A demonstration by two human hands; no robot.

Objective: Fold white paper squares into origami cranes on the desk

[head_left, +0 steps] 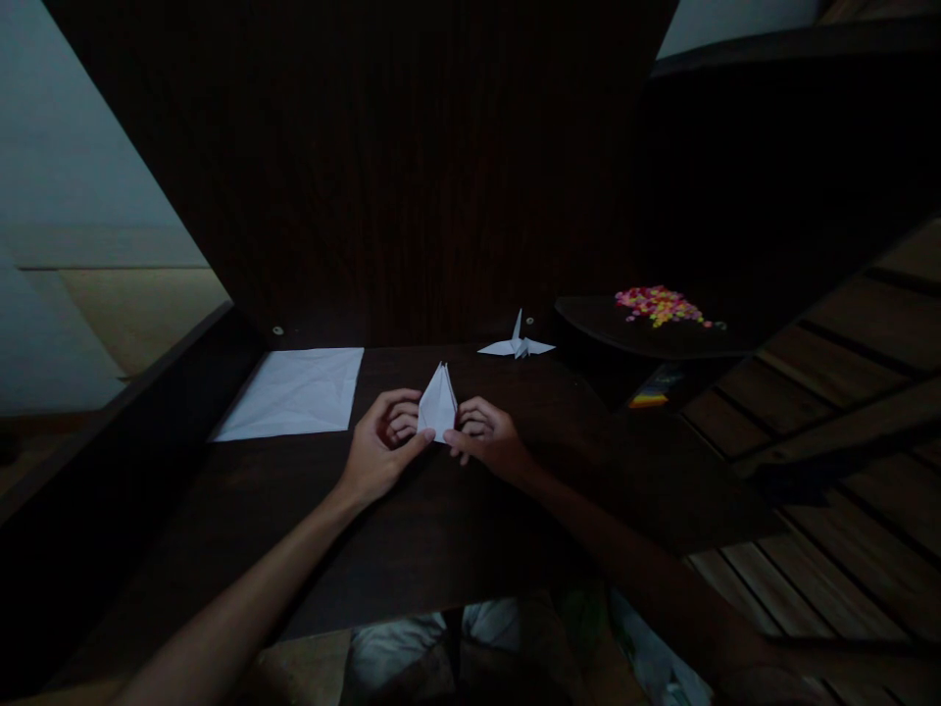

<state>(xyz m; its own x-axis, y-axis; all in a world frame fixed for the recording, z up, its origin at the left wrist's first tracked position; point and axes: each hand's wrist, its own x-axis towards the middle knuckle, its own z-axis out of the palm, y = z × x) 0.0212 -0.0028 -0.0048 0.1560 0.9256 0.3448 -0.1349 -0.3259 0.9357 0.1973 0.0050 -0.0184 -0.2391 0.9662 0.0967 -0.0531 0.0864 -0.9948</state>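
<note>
Over the dark desk point(412, 549), I see one folded white paper point(439, 404), with its narrow tips pointing away from the person. The left hand point(374, 453) pinches it at the near left corner, and the right hand point(500, 441) pinches the near right corner. Farther back rests a white paper crane point(519, 347); to the left lies a creased white sheet point(298, 392).

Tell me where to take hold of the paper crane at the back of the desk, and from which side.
Probably best to pinch the paper crane lightly at its central body, from above and the front: the thin wings spread to both sides, a slender point sticks up, and the dark panel rises close behind.
</note>
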